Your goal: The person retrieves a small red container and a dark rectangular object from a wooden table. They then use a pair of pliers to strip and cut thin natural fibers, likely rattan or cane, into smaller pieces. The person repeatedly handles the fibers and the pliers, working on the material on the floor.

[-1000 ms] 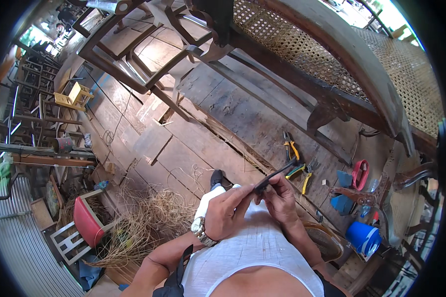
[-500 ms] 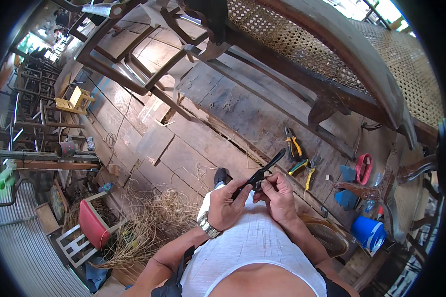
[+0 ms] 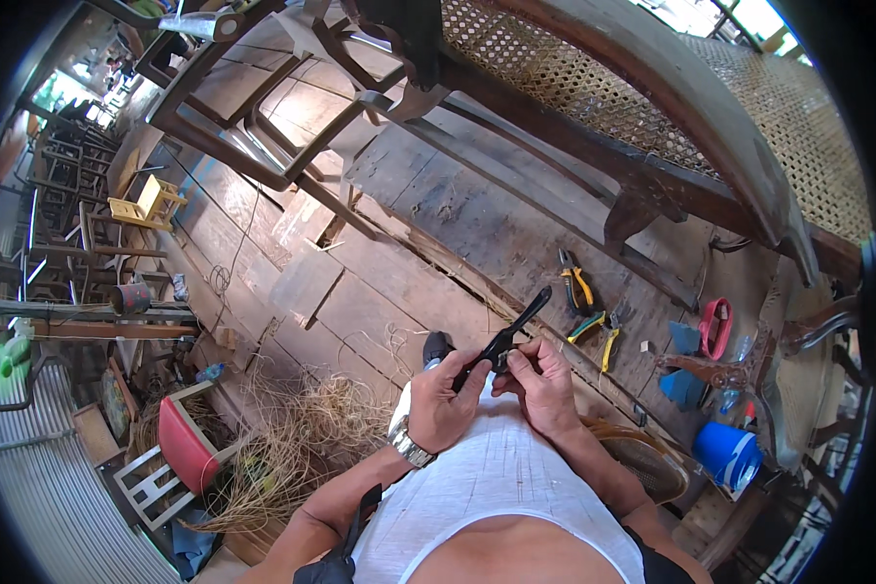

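Note:
In front of my white-clothed front, my left hand [image 3: 444, 397] wraps round one end of a black spokeshave [image 3: 524, 317]. Its other handle points away to the upper right. My right hand [image 3: 543, 387] pinches at the middle of the tool, thumb and fingers closed by its blade part. What exactly the right fingertips grip there is hidden. Beyond the hands, yellow-and-black pliers [image 3: 580, 282] lie on the dark board, and a green-and-yellow pair of pliers [image 3: 605, 333] lies nearer to me.
A carved wooden seat frame with woven cane [image 3: 574, 83] fills the far right. Loose cane strands [image 3: 311, 428] heap at left beside a red-padded chair [image 3: 187, 444]. A blue bucket [image 3: 718, 450] and a red ring-shaped object [image 3: 715, 329] lie right. A small yellow chair [image 3: 150, 202] stands far left.
The spokeshave's free handle has tilted slightly nearer and to the left. Both hands keep nearly the same place and hold.

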`<state>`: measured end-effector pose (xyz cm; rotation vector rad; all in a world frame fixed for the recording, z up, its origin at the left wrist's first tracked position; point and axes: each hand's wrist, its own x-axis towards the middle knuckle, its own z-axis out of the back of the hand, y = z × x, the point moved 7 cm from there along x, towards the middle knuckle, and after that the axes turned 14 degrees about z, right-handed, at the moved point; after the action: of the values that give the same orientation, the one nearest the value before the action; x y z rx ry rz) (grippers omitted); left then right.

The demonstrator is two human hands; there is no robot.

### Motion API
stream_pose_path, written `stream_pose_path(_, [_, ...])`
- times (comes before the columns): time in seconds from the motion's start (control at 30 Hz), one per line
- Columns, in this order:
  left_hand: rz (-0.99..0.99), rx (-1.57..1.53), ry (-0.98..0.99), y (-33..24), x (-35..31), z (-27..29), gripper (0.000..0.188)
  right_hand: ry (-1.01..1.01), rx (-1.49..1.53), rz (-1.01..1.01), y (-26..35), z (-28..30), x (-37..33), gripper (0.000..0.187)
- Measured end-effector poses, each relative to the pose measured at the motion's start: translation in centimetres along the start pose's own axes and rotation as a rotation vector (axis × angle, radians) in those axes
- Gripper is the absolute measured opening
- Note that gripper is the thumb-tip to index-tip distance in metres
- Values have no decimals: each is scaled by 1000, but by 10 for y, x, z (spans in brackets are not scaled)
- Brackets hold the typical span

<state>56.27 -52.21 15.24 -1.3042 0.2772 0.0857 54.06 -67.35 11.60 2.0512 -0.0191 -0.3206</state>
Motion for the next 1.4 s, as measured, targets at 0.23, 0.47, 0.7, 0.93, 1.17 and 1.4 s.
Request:
stream_pose_path(0.23, [73,-24,18,8,2,0,18,38,-87,-18,5,-2,1,17])
stream_pose_path(0.47, [-108,169,-60,-9,-3,6,21,116,-283,79,1,-1,4,13])
stream_pose_path(0.7, [-267,218,-95,-34,-16,12,30,258,-4,298,0,-2,7,21])
stream_pose_path(0.93, [-379,320,16,-52,-23,17,44,361,-183,532,32,-15,0,14])
stream_pose_path(1.17, [-373,159,30,-44,-20,16,40,360,-266,542,49,-20,-10,20])
stream_pose_path(1.4, [-100,-52,77,-25,-16,9,36,336,-255,474,42,-14,-7,20])
